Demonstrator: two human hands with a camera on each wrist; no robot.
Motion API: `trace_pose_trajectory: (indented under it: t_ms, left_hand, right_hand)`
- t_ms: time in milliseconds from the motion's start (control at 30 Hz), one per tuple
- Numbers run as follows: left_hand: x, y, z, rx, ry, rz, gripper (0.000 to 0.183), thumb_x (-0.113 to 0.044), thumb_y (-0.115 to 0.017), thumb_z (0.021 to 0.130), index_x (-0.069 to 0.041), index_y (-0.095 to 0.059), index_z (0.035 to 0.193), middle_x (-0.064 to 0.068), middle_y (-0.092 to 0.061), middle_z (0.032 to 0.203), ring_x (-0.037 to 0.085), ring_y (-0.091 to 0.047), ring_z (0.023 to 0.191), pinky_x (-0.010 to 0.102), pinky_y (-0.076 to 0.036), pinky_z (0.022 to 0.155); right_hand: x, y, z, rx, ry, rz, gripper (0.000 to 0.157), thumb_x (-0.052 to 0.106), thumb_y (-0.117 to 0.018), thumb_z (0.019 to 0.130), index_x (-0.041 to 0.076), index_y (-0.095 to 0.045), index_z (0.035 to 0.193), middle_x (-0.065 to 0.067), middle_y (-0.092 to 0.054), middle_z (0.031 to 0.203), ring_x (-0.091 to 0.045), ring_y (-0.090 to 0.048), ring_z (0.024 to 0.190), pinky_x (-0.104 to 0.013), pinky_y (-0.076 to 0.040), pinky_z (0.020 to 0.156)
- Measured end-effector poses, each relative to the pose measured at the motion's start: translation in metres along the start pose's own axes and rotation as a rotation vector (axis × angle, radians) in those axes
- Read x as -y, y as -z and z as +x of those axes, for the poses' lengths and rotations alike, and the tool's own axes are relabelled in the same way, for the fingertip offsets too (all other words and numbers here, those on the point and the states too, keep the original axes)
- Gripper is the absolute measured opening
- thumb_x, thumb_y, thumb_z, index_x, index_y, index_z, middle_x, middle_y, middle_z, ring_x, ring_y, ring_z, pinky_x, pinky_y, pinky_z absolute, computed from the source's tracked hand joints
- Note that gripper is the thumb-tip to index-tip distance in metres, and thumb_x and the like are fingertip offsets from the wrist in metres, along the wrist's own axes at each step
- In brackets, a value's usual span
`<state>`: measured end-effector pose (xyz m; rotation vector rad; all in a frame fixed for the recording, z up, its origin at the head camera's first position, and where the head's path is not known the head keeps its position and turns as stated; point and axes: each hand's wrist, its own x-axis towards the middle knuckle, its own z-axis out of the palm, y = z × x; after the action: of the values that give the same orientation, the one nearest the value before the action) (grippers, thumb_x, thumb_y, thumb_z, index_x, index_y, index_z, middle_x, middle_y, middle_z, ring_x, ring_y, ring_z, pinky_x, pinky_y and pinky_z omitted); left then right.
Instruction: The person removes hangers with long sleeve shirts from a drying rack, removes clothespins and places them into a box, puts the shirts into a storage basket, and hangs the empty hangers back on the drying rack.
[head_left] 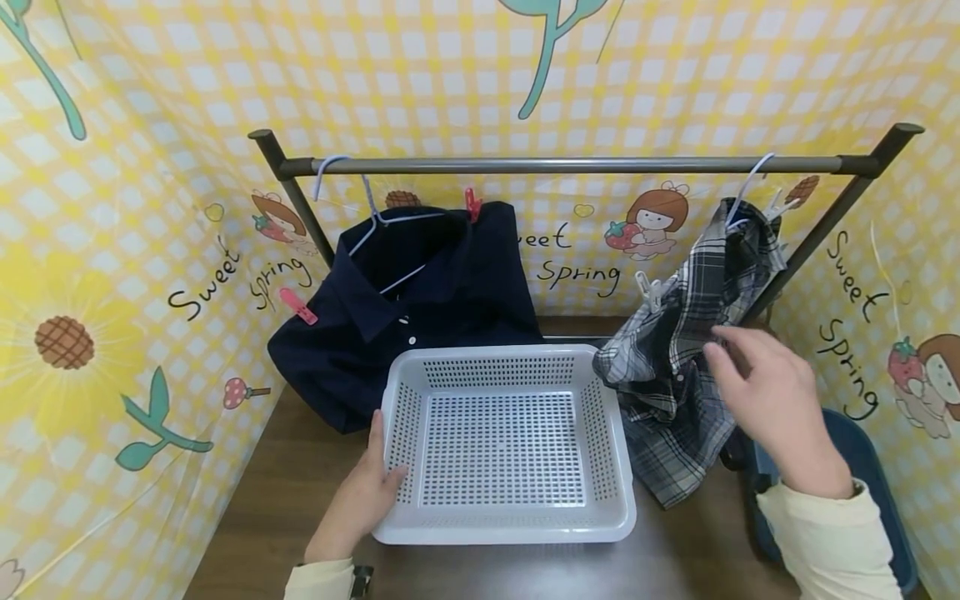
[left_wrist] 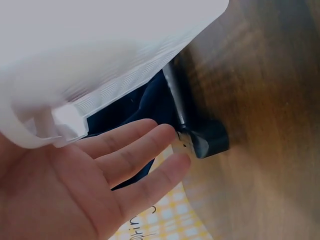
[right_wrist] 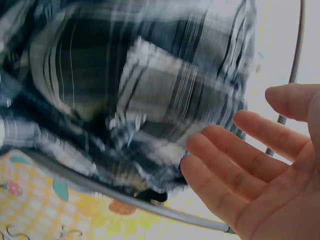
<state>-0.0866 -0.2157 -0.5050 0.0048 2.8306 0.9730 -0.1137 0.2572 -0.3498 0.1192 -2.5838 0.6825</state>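
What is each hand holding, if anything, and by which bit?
The left hand holds the white basket by the rim on its left side. The right hand holds nothing; it is open near the plaid shirt.

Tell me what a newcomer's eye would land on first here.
Probably the white basket, low centre in the head view, with the left hand gripping its left side. Next, the yellow checked backdrop behind everything, then the navy shirt hanging at left and the plaid shirt at right, near the right hand.

Basket (head_left: 502,450) in front; rack (head_left: 570,165) behind
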Motion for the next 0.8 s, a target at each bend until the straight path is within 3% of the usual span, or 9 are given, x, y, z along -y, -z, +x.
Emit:
trace_pose_trajectory:
  t_ms: [200,367,500,600,667,800]
  left_hand:
    - [0.003,-0.005,0.001,-0.023,0.019,-0.015,0.086,-0.016,-0.052,0.097,-0.025,0.015,0.149,0.029,-0.033,0.142,0.038,-0.052,0.113,0.057,-0.040,0.089]
    - [0.002,-0.005,0.001,-0.019,0.030,-0.025,0.085,-0.016,-0.052,0.097,-0.026,0.015,0.149,0.028,-0.034,0.143,0.037,-0.052,0.113,0.057,-0.040,0.090]
    - [0.000,-0.004,0.002,0.000,0.052,-0.036,0.085,-0.017,-0.051,0.098,-0.029,0.017,0.148,0.026,-0.032,0.145,0.037,-0.052,0.114,0.057,-0.039,0.091]
    - [0.000,-0.003,0.001,-0.001,0.050,-0.037,0.085,-0.016,-0.051,0.098,-0.028,0.017,0.148,0.026,-0.032,0.144,0.037,-0.051,0.114,0.057,-0.039,0.091]
    - [-0.001,-0.003,0.001,-0.010,0.039,-0.038,0.086,-0.015,-0.051,0.097,-0.026,0.016,0.149,0.027,-0.033,0.143,0.037,-0.052,0.114,0.057,-0.039,0.090]
    - [-0.001,-0.003,0.000,-0.018,0.027,-0.038,0.086,-0.014,-0.052,0.097,-0.025,0.015,0.149,0.028,-0.035,0.141,0.035,-0.053,0.111,0.056,-0.040,0.089]
  right_hand:
    - [-0.022,0.014,0.026,-0.094,-0.081,0.019,0.034,0.023,-0.048,0.097,-0.001,-0.062,0.117,-0.024,-0.061,0.112,-0.040,-0.057,0.093,-0.055,-0.038,0.083]
    - [-0.044,0.021,0.049,-0.127,-0.232,0.046,0.040,0.028,-0.042,0.098,0.002,-0.060,0.123,-0.022,-0.061,0.115,-0.039,-0.056,0.101,-0.050,-0.038,0.084]
    - [-0.061,0.022,0.062,-0.153,-0.363,0.056,0.042,0.033,-0.041,0.097,0.008,-0.062,0.124,-0.014,-0.063,0.108,-0.020,-0.054,0.091,-0.033,-0.037,0.071]
    - [-0.067,0.021,0.067,-0.175,-0.387,0.073,0.040,0.032,-0.041,0.097,0.008,-0.063,0.122,-0.012,-0.063,0.102,-0.006,-0.047,0.078,-0.027,-0.034,0.066]
    - [-0.067,0.019,0.069,-0.159,-0.390,0.085,0.040,0.028,-0.038,0.099,0.010,-0.058,0.128,-0.013,-0.063,0.108,0.002,-0.047,0.076,-0.023,-0.036,0.064]
    - [-0.066,0.016,0.074,-0.100,-0.389,0.115,0.046,0.021,-0.030,0.101,0.014,-0.035,0.146,-0.018,-0.058,0.123,-0.008,-0.056,0.085,-0.025,-0.041,0.072]
